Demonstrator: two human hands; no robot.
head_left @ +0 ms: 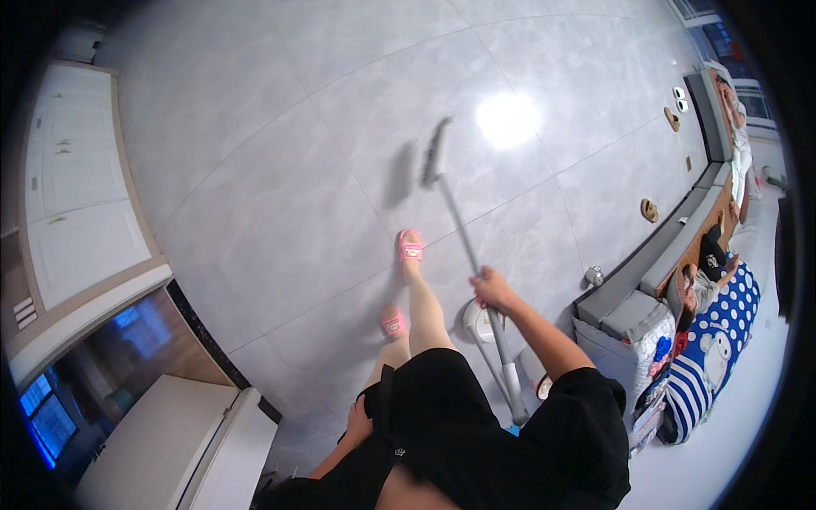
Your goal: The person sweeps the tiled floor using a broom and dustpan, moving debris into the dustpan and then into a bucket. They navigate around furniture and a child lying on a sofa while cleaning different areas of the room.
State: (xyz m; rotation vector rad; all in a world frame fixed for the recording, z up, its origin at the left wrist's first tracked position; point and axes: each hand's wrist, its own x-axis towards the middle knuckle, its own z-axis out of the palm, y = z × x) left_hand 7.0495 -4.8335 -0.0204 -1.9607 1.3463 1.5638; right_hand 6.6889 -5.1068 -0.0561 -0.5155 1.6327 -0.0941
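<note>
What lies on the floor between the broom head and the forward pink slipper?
Nothing: in the head view, only bare grey floor tile separates the broom head from the pink slipper. The broom's handle passes to the slipper's right.

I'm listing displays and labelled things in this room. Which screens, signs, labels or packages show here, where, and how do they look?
Screen: far lower left beside the white cabinet, dark rectangular panel glowing blue with lighter blocks.
Dark glossy rectangular panel: right of that screen, showing brown reflections; whether it is a screen is unclear.
No packages, signs or labels can be made out.
</note>
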